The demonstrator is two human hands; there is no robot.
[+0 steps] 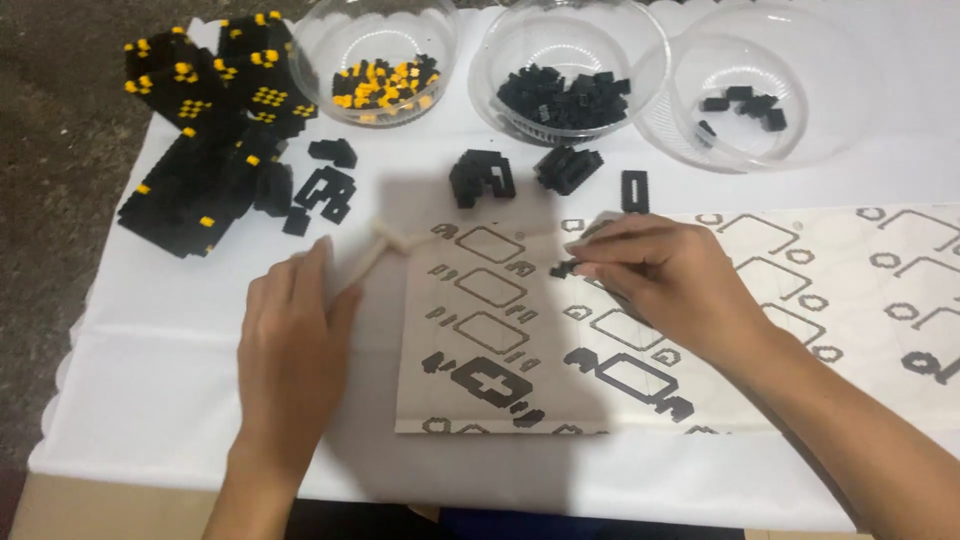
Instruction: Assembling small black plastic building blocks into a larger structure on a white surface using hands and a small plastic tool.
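Note:
My left hand [290,350] rests on the white cloth [150,360], fingers closed around a pale, cream-coloured brick tool [385,240] that sticks out toward the printed instruction sheet [640,330]. My right hand [660,275] hovers over the sheet and pinches a small black brick piece [563,268] between thumb and fingertips. Just beyond the sheet lie three small black sub-assemblies [482,177] [567,167] [635,190].
A large black and yellow brick model [205,140] stands at the far left, with loose black parts [325,188] beside it. Three clear bowls sit at the back: yellow and black bricks [385,85], black bricks [565,95], a few black bricks [745,105]. Dark floor lies left.

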